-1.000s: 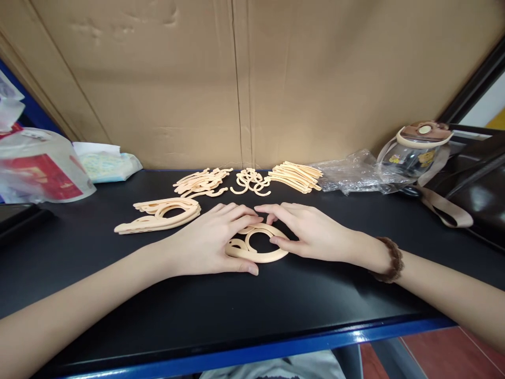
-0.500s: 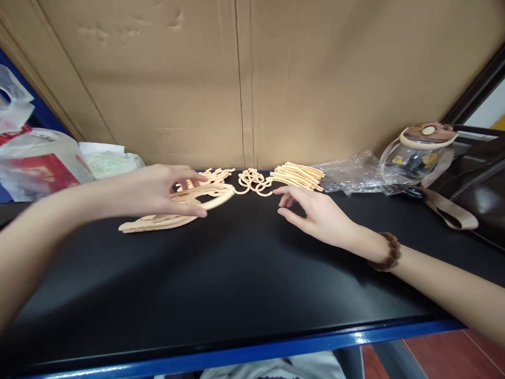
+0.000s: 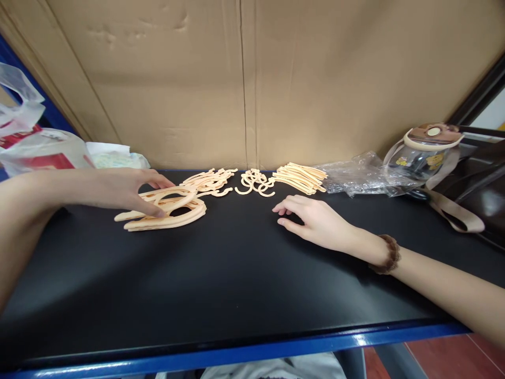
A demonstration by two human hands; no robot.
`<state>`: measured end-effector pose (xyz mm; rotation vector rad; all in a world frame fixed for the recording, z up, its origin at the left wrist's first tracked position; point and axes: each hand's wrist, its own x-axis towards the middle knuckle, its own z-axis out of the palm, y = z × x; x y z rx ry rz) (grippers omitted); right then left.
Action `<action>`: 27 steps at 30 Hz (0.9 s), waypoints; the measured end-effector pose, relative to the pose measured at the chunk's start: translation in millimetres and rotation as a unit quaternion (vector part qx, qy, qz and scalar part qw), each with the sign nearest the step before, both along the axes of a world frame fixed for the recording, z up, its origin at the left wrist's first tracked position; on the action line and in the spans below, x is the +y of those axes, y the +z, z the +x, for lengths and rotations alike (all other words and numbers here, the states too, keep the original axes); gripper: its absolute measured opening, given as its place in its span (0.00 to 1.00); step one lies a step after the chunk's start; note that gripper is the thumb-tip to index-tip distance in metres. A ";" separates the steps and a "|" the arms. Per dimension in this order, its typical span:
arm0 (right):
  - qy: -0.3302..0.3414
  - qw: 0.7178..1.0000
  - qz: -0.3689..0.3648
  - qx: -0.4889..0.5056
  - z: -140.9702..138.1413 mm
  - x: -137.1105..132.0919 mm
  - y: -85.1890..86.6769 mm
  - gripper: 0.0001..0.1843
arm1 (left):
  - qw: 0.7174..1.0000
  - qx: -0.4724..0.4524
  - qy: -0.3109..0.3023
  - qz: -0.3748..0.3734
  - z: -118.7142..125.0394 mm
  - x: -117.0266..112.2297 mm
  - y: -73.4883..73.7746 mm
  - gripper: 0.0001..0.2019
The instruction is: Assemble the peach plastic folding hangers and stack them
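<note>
My left hand [image 3: 132,192] lies at the left end of a stack of beige plastic hanger bodies [image 3: 173,217] on the black table [image 3: 236,284]. Its thumb and fingers are still closed on the top hanger body [image 3: 175,199], which lies on the stack. My right hand [image 3: 315,221], a brown band at its wrist, rests on the table to the right of centre. Its fingers are loosely apart and hold nothing. Behind the hands lie a pile of curved beige parts [image 3: 209,181], a cluster of beige hooks [image 3: 254,183] and a stack of beige strips [image 3: 300,177].
A cardboard wall [image 3: 252,84] closes the back. At the left are a plastic bag [image 3: 43,152] and a tissue pack [image 3: 114,158]. Crumpled clear wrap [image 3: 357,176], a clear bottle with a beige lid [image 3: 428,150], its strap [image 3: 452,213] and a dark bag [image 3: 483,179] stand at the right.
My left hand carried the hanger body from the table's middle to the left and laid it on the stack. My right hand let go and settled on the table.
</note>
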<state>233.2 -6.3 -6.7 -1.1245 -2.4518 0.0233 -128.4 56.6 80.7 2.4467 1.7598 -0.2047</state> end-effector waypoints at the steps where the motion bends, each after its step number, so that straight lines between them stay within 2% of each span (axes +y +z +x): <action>1: 0.000 1.000 -0.001 -0.001 -0.1 -0.2 0.2 0.10 | 1.000 0.002 0.001 0.002 0.8 -0.2 -0.8 0.32; 10: 0.008 1.000 0.007 -0.015 -1.1 0.2 0.1 0.09 | 0.999 0.009 -0.037 0.002 -6.0 4.7 -13.2 0.31; 18: 0.012 1.000 0.011 -0.026 0.1 1.1 -0.7 0.09 | 0.999 0.021 -0.038 0.013 6.2 -2.2 -13.0 0.29; 22: 0.012 1.000 0.010 -0.025 -0.6 1.1 -0.5 0.10 | 0.998 0.020 -0.048 0.020 5.2 -0.6 -14.6 0.29; 27: 0.010 0.999 0.009 -0.029 -0.1 0.9 0.0 0.10 | 0.999 0.023 -0.031 0.006 2.9 -0.4 -14.3 0.30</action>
